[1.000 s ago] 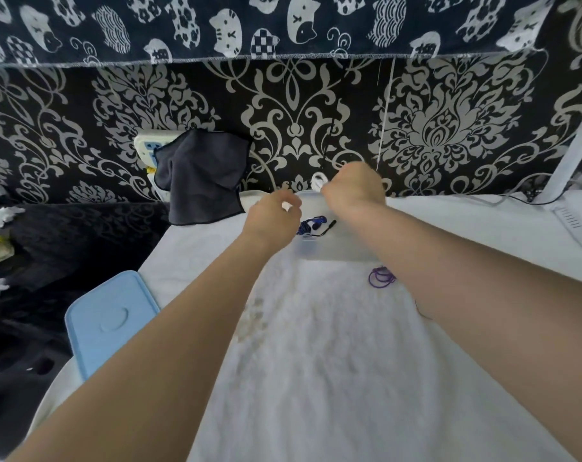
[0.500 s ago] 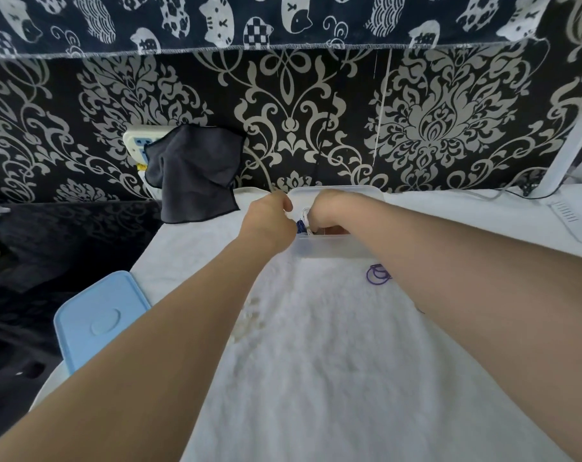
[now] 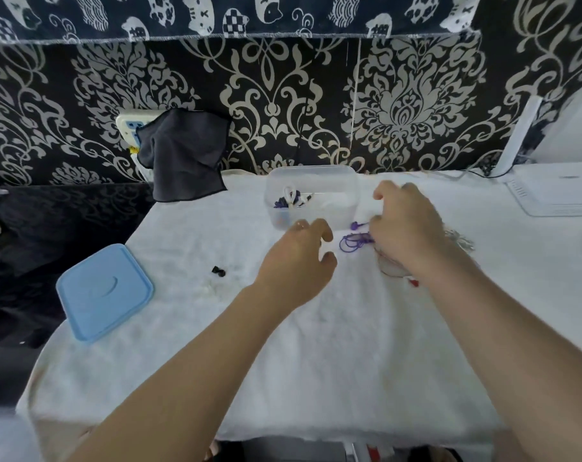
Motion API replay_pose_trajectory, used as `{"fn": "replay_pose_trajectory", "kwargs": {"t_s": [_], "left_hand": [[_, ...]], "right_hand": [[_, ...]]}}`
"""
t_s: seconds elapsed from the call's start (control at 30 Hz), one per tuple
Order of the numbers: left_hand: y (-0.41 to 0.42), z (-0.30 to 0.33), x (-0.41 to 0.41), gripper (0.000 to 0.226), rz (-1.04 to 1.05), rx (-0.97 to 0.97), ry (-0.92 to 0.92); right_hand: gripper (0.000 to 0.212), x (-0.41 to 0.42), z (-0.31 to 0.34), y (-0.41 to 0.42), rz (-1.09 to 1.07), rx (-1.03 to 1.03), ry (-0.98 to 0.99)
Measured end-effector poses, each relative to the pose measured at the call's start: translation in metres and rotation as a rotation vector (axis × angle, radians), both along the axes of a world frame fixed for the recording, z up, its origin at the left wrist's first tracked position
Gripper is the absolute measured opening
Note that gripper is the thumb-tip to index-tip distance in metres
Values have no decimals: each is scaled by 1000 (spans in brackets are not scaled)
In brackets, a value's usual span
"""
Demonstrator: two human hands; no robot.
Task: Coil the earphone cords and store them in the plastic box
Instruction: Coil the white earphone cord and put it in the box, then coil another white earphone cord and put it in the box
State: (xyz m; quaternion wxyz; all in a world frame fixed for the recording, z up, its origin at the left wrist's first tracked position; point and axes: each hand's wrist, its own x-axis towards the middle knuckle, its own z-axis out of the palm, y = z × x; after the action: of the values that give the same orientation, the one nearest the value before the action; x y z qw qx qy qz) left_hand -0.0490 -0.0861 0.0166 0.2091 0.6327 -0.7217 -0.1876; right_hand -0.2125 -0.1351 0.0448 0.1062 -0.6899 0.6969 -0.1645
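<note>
A clear plastic box (image 3: 311, 181) stands open and upright at the far middle of the white-covered table, its left part holding a small bundle of coiled earphone cords (image 3: 291, 200), white and dark blue. Just to the right of the box, on the cloth, lies a purple earphone cord (image 3: 351, 242) in a loose coil, one purple earbud (image 3: 355, 225) near the box's front right corner.

Right hand (image 3: 404, 228) over purple earphone cord (image 3: 351, 242) (blurred).
</note>
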Motion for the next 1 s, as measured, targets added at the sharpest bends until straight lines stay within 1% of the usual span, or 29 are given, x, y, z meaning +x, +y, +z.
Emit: {"fn": "replay_pose_trajectory", "kwargs": {"t_s": [0.07,0.1,0.13,0.2,0.27,0.33,0.47,0.53,0.63,0.7,0.83,0.9,1.0], "left_hand": [[9,-12,-2,25,15,54,7],[14,-18,0,25,22,74,16],[17,-22,2,25,29,93,24],[21,-29,7,25,37,122,28],[25,-34,11,26,49,159,53],[25,-35,13,26,62,178,72],[23,-33,15,26,59,196,80],[22,-32,17,26,62,205,73],[21,-30,21,26,78,211,63],[20,-28,23,26,87,208,61],[22,-26,24,28,82,202,43],[22,-25,23,28,79,202,52],[21,-18,22,26,96,221,147]], "right_hand": [[47,-5,-29,17,-3,-55,205],[45,-8,-40,23,-7,-79,260],[41,-11,-48,28,-13,-85,302],[33,-14,-57,27,-1,-21,371],[30,-16,-57,24,24,23,387],[29,-17,-53,19,45,10,342],[31,-24,-48,11,67,-26,115],[34,-29,-47,11,63,-26,147],[42,-35,-49,15,47,94,274],[44,-36,-48,16,42,120,248],[35,-33,-36,18,26,90,144],[31,-35,-31,18,27,74,68],[23,-34,-27,20,17,103,-207]]}}
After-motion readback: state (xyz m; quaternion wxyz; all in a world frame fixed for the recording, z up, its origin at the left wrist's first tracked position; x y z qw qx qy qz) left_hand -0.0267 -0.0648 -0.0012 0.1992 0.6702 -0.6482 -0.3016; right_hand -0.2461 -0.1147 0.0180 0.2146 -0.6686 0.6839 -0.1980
